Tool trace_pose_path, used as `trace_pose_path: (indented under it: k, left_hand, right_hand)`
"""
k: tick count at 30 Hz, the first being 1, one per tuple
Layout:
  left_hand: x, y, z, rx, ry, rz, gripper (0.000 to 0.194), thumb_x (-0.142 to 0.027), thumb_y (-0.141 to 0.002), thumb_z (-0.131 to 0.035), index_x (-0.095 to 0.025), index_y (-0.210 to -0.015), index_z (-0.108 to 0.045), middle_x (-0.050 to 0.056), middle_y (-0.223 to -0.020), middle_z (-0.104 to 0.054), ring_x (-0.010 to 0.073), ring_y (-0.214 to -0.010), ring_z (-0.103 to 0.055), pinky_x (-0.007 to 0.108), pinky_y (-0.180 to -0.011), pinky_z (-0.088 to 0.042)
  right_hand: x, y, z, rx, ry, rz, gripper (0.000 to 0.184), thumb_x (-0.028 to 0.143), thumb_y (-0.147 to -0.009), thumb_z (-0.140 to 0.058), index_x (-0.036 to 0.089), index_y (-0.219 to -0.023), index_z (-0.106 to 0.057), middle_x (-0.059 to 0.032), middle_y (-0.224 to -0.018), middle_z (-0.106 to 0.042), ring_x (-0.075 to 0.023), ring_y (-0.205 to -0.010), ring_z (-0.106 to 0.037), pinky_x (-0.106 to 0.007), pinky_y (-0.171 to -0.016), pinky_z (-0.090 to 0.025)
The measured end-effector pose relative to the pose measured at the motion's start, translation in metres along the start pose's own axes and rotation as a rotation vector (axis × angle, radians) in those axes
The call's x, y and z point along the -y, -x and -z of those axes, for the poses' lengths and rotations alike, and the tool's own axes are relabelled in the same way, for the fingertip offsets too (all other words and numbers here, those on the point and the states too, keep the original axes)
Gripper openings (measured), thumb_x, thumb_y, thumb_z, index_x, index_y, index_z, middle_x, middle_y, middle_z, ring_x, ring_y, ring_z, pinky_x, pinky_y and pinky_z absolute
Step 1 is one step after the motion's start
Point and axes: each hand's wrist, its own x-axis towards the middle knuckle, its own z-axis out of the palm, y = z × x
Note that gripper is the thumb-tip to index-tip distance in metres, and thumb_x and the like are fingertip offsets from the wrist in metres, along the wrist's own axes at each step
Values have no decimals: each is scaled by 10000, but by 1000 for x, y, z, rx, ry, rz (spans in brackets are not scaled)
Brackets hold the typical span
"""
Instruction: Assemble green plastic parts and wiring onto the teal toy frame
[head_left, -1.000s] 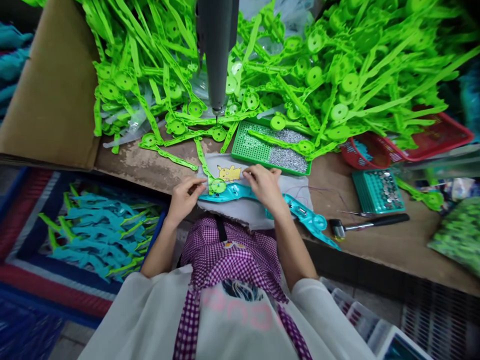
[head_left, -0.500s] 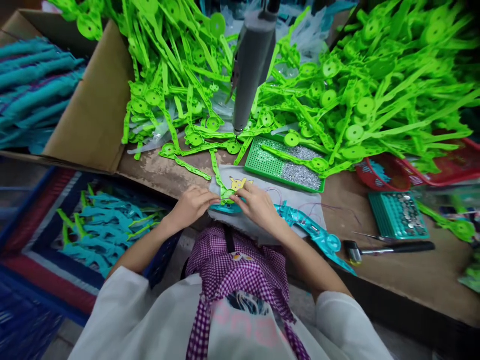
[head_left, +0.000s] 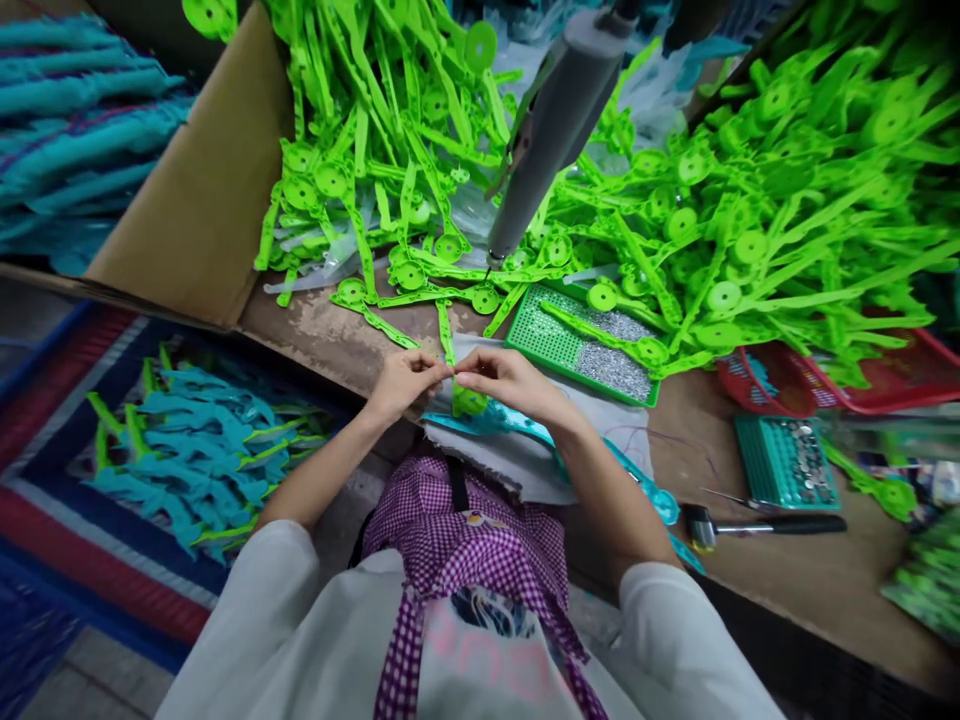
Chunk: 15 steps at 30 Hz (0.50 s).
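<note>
Just above the table's front edge, my left hand point(head_left: 406, 384) and my right hand point(head_left: 510, 382) meet fingertip to fingertip. Both are closed in a pinch on a lime-green plastic part point(head_left: 469, 402) with a round disc end and a narrow arm. Whether a smaller piece sits between the fingertips is hidden. Under the disc lies a turquoise plastic part point(head_left: 491, 420), and a longer turquoise piece point(head_left: 660, 502) stretches right beneath my right forearm. A pale grey cloth point(head_left: 525, 470) is spread below them.
A grey electric screwdriver point(head_left: 551, 130) hangs ahead, before heaped lime-green parts point(head_left: 390, 110). A green tray point(head_left: 544, 330) holds small screws. Rightward are a teal tray point(head_left: 772, 465), a hammer point(head_left: 772, 525) and a red basket point(head_left: 772, 380). A cardboard box point(head_left: 195, 190) and crate point(head_left: 97, 590) stand left.
My fingertips have moved up the green part from its disc end to its arm and come closer together. The view has shifted slightly.
</note>
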Motion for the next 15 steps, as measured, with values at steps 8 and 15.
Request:
trace_pose_path:
  k: [8,15]
  left_hand:
    - [17,-9,2,-55,-448,-437,448,-562,-941,-616,-202,-1201,-672,134,-1280,-682,253,-1161,-663,447,-990,-537]
    - [30,-3,-6,285,-760,-561,347,-424,-996,-579,-190,-1225,-696,121,-1338,-679,278,-1360,-547,490,-1122,-421]
  right_hand:
    - [-20,-55,15,-381,261,-146,204,319,-848,-632,143,-871,-733,-31,-771,-710,-145,-723,-594,-258,-694,-406]
    - [-33,-91,11,-247,517,-235,268,342,-863,-587,150,-881,-772,-52,-827,-743,-178,-792,-643,-265,-693,-376]
